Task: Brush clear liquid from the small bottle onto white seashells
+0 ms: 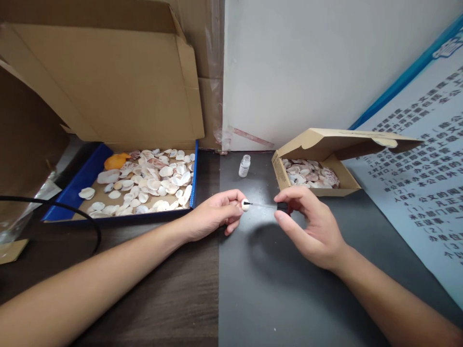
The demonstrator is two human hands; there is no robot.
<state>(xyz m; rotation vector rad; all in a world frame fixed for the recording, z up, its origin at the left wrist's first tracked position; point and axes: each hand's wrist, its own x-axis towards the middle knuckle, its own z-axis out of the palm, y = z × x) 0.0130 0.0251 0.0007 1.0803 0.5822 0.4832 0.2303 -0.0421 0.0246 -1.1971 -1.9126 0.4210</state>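
Note:
Between the thumb and fingers of my left hand (pixel 220 212) is a small white shell (pixel 245 206). My right hand (pixel 311 224) pinches the black cap of a brush applicator (pixel 282 207). Its thin clear stem points left, and the dark brush tip is at the shell, apparently touching it. Just beyond my hands, a small clear glass bottle (pixel 244 167) with a white label stands uncapped and upright on the grey mat.
To the left, a blue-sided cardboard box (pixel 195 178) with its lid up holds many shells and an orange piece (pixel 116 161). A smaller cardboard box (pixel 282 173) of shells stands at right. A black cable (pixel 94 222) loops at left. Printed sheets (pixel 415 193) line the right side.

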